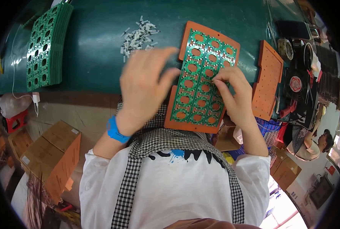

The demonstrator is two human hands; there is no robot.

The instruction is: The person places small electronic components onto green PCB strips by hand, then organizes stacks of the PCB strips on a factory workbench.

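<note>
A green circuit board panel (pixel 194 75) with rows of round cut-outs lies on an orange tray (pixel 212 31) in front of me. My right hand (pixel 236 93) is over the panel's right side, thumb and forefinger pinched together at the board. Whatever they hold, if anything, is too small to make out. To the panel's left hovers my left hand (pixel 141 84), blurred by motion, with thumb and forefinger apart and nothing visible between them. Just beyond it lies a loose pile of small whitish, see-through strip-like pieces (pixel 137 38) on the green table (pixel 97 45).
A tall stack of green circuit board panels (pixel 46 47) stands at the far left. Right of the tray lies a second orange tray (pixel 268 80). Further right are a tape roll (pixel 285 49) and a red-handled tool (pixel 289 110). Cardboard boxes (pixel 49 147) sit below left; another person (pixel 309 143) is at right.
</note>
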